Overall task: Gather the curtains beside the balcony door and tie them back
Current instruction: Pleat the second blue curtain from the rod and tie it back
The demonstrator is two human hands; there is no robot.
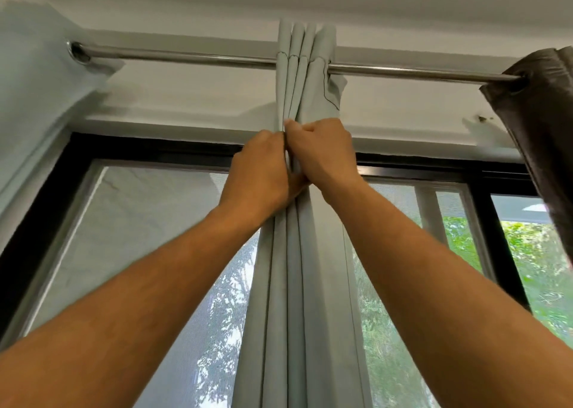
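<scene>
A pale green curtain (297,283) hangs bunched into narrow folds from a metal rod (192,56) at the middle of the view. Both my arms reach up to it, a short way below the rod. My left hand (259,172) grips the folds from the left side. My right hand (322,153) grips them from the right, fingers curled into the cloth. The two hands touch each other around the bundle. More pale green curtain (34,97) hangs spread at the far left.
A dark brown curtain (545,113) hangs on the rod at the right. Behind the cloth is the black-framed balcony door (46,209) with a mesh screen and trees outside. The white ceiling is close above the rod.
</scene>
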